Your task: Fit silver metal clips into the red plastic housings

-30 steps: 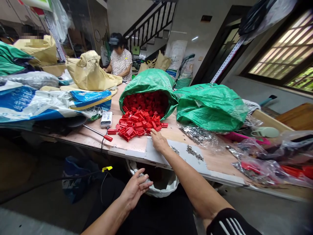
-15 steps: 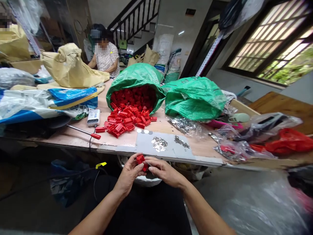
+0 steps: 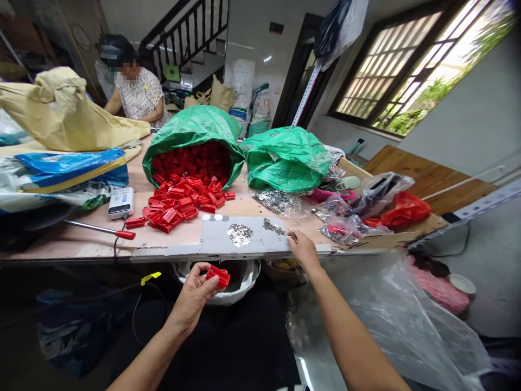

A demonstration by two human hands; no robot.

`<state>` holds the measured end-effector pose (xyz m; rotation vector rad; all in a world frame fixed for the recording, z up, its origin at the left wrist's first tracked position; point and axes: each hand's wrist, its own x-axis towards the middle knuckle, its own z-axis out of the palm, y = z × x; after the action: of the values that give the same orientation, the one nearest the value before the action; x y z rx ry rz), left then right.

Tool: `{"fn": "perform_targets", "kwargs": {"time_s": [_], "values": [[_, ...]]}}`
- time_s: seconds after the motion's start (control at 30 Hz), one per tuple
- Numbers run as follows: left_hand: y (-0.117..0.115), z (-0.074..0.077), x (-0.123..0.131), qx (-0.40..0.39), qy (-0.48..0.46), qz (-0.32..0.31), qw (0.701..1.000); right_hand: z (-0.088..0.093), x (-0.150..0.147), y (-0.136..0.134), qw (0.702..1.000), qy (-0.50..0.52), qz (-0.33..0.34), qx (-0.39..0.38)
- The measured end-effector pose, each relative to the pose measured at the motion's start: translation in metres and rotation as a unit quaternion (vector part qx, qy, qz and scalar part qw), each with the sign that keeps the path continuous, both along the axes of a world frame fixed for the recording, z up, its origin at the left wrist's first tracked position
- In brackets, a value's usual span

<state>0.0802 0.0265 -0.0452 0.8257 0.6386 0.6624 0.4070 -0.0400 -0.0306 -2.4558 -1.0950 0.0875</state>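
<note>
My left hand (image 3: 194,296) is above the table's front edge, holding a hollow red plastic part (image 3: 217,277) at its fingertips. My right hand (image 3: 303,251) rests at the right end of a grey sheet (image 3: 244,239), its fingertips beside a small heap of metal clips (image 3: 273,227). Whether those fingers pinch anything is too small to tell. A second heap of small silvery pieces (image 3: 240,234) lies on the sheet. Many more red parts (image 3: 175,203) spill from a green woven sack (image 3: 191,136).
A white-lined bin (image 3: 240,285) stands below the table edge, under my hands. A person (image 3: 138,95) works at the far end of the table. Also on the table are a second green sack (image 3: 287,160), a red-handled screwdriver (image 3: 124,234), a white power bank (image 3: 121,202) and plastic bags of metal pieces (image 3: 277,201).
My hands were together around the red part and have now separated. The left keeps the part, and the right has moved out to the grey sheet. The view has swung right.
</note>
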Motion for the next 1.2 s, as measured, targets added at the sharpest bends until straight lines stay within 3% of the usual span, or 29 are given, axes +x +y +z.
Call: {"fn": "perform_targets", "kwargs": {"time_s": [0.43,0.63,0.9,1.2], "values": [[-0.002,0.004,0.002,-0.013,0.027,0.005,1.000,-0.006,0.025,0.030,0.996,-0.022,-0.005,-0.081],[-0.002,0.004,0.004,-0.027,0.027,0.018,0.999,-0.006,0.022,0.028,0.998,-0.011,0.019,-0.053],[-0.002,0.003,0.004,-0.033,0.024,0.023,0.999,-0.012,0.004,0.023,0.993,0.024,0.117,0.007],[-0.003,0.001,0.005,-0.036,0.025,0.018,0.999,-0.013,0.007,0.013,0.995,0.019,0.098,0.010]]}}
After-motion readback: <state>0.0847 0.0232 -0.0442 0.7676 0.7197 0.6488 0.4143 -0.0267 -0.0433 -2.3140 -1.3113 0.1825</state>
